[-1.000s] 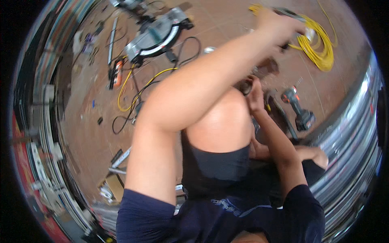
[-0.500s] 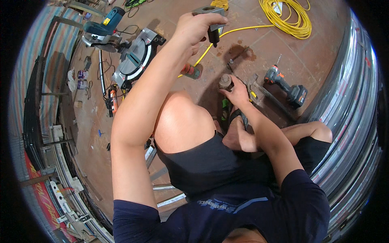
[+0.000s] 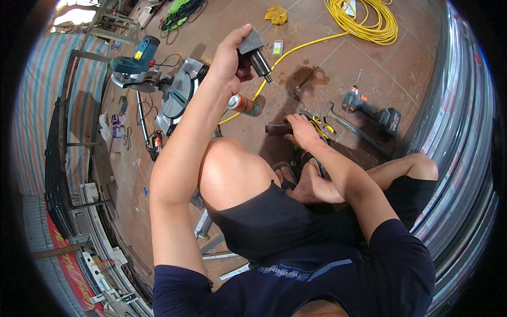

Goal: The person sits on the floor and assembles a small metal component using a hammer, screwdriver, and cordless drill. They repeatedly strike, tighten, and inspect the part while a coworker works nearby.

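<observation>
My left hand (image 3: pixel 228 59) is raised at the upper middle, its fingers closed around a grey metal block with a black shaft (image 3: pixel 253 42). The shaft slants down to the right and ends in a thin tip. Lower and to the right, my right hand (image 3: pixel 304 130) grips a rusty brown metal cylinder (image 3: pixel 277 129). That cylinder lies sideways, one end pointing left, close to the floor in front of my foot. Between the two hands stands a spray can (image 3: pixel 246 105) with a red and green body. Yellow-handled pliers (image 3: pixel 320 124) lie just beyond my right hand.
At the left is a miter saw (image 3: pixel 179 98). A cordless drill (image 3: pixel 369 112) and a hammer-like metal bar (image 3: pixel 351 126) lie to the right. A coiled yellow hose (image 3: pixel 364 24) trails across the tiled floor. Wrapped long profiles (image 3: pixel 459 158) line the right side.
The block in my left hand has tilted, and its shaft now slants down to the right. In my right hand the cylinder has turned from end-up to sideways, pointing left.
</observation>
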### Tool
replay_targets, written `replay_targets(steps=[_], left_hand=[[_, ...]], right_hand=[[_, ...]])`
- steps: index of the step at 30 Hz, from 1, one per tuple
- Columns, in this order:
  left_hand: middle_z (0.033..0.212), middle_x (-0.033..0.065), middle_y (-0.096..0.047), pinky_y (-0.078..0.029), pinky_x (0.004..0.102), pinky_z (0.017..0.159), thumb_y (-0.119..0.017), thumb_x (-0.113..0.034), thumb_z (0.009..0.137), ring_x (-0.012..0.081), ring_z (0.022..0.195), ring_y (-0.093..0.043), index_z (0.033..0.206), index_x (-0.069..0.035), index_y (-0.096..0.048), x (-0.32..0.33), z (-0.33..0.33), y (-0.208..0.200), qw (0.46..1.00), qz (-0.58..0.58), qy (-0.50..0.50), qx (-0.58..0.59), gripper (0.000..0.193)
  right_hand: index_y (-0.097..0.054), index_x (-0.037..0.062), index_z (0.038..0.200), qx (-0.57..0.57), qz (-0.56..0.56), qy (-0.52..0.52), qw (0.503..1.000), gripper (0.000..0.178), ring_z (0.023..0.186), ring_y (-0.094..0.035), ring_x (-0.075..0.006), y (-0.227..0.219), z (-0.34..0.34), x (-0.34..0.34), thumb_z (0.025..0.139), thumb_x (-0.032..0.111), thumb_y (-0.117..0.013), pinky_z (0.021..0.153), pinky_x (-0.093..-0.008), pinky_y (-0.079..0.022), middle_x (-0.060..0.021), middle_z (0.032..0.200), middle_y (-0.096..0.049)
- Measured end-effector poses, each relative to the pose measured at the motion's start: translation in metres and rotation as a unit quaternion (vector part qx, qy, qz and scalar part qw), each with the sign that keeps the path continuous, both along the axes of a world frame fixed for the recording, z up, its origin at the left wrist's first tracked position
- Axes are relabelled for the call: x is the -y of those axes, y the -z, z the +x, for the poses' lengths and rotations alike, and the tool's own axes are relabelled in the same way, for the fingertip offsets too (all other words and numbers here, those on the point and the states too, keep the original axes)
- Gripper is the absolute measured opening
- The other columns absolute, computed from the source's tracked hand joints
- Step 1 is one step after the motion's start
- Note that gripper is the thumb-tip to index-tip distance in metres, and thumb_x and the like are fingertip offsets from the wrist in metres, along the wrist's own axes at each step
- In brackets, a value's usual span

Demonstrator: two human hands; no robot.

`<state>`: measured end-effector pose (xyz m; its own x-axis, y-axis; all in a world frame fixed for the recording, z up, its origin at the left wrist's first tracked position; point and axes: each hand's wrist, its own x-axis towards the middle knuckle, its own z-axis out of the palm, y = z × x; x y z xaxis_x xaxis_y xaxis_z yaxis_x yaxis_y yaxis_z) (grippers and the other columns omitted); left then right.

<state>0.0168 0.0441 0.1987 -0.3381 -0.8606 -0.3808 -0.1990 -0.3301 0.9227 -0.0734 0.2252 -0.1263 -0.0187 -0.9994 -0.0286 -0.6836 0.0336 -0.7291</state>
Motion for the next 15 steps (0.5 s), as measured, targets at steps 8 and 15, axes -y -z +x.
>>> replay_targets(steps=[8,15], left_hand=[[0.087,0.0013,-0.081,-0.043,0.0319,0.049,-0.077,-0.069,0.100,0.0125,0.051,-0.058,0.099,-0.017,-0.077,0.012,0.007,0.001,1.000,0.009,-0.005,-0.017,0.051],[0.079,0.0002,-0.075,-0.041,0.0311,0.050,-0.083,-0.060,0.098,0.0106,0.045,-0.045,0.098,-0.016,-0.074,0.012,0.009,0.002,0.999,-0.036,-0.003,0.000,0.045]], right_hand=[[-0.065,0.0066,0.143,-0.036,0.049,-0.009,0.998,0.069,0.140,-0.065,-0.0415,-0.001,-0.003,-0.002,0.087,0.028,-0.099,0.116,-0.0529,-0.057,-0.0179,0.143,-0.071],[-0.066,0.0069,0.143,-0.119,0.097,-0.028,0.988,0.071,0.144,-0.066,-0.0376,-0.008,0.009,0.000,0.090,0.041,-0.098,0.117,-0.0549,-0.058,-0.0176,0.142,-0.073]])
